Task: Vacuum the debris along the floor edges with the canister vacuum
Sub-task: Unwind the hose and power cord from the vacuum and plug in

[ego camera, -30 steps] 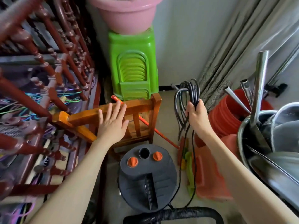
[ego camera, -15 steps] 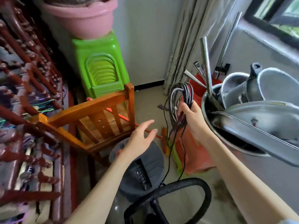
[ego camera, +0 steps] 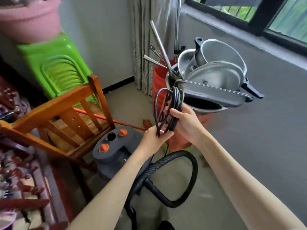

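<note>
The dark grey canister vacuum with two orange knobs stands on the floor below my hands. Its black ribbed hose loops out to the right and back toward me. A coiled black power cord is held up above the vacuum. My right hand grips the middle of the coil. My left hand pinches the coil's lower end just below it. A strand of cord drops from my hands toward the vacuum.
A wooden chair lies tilted against the vacuum's left side, with an orange stick behind it. Green stools carry a pink tub. Metal pots sit on orange buckets at right. Curtain and wall lie behind.
My left hand left the chair back, crossed to the right and took hold of the cord's lower end. The view swung right toward the window wall.
</note>
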